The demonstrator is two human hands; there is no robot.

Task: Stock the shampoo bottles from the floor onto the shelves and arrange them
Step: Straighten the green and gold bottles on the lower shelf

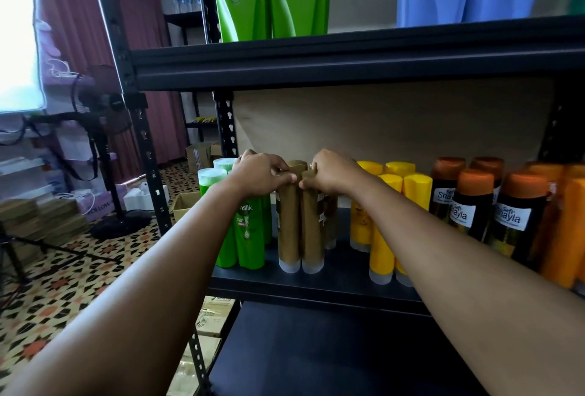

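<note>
both hands' fingers (286,178) pinching brown bottles' (299,221) tops, mid shelf (316,281)

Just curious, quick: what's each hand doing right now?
Left hand: grips a brown bottle top.
Right hand: grips the neighbouring brown bottle's top.

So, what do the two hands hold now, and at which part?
The left hand and right hand each grip the top of a brown bottle, which stand together on the shelf.
</note>
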